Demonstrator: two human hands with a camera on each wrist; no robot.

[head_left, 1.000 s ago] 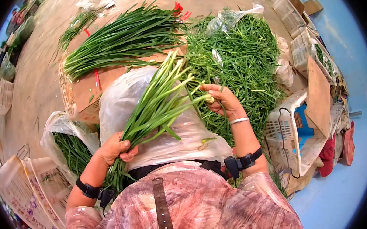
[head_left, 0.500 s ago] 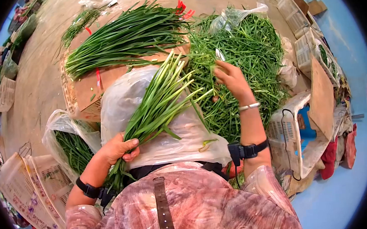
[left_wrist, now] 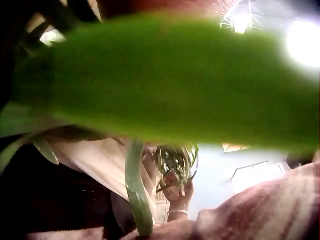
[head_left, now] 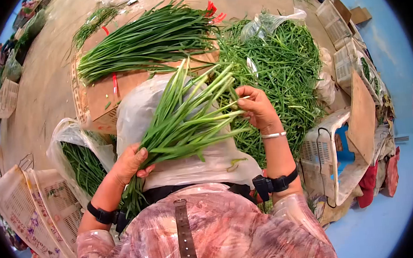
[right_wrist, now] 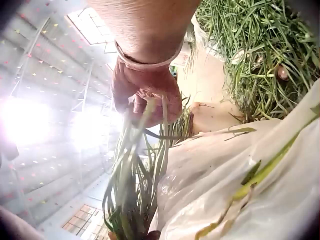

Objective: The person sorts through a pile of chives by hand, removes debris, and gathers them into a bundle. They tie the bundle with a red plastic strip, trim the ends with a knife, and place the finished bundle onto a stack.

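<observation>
A bunch of garlic chives (head_left: 180, 123) fans out over the plastic-covered lap, pale stem ends pointing up and right. My left hand (head_left: 128, 166) grips it low down among the green leaves, whose tips hang below the fist. With curled fingers, my right hand (head_left: 259, 110) pinches stems at the pale ends. The right wrist view shows stems hanging from that hand (right_wrist: 147, 95). One broad green leaf (left_wrist: 165, 80) fills most of the left wrist view and hides the left fingers.
A large heap of loose leaves (head_left: 284, 71) lies beyond the right hand. Tidy garlic chives (head_left: 148, 42) rest on a cardboard box (head_left: 92, 108) ahead. A plastic bag of greens (head_left: 82, 166) stands at left; a white crate (head_left: 316, 157) stands at right.
My right hand left the stem ends, moved out over the loose heap, then came back to the stems. The bunch now spreads wider. My left hand kept its grip.
</observation>
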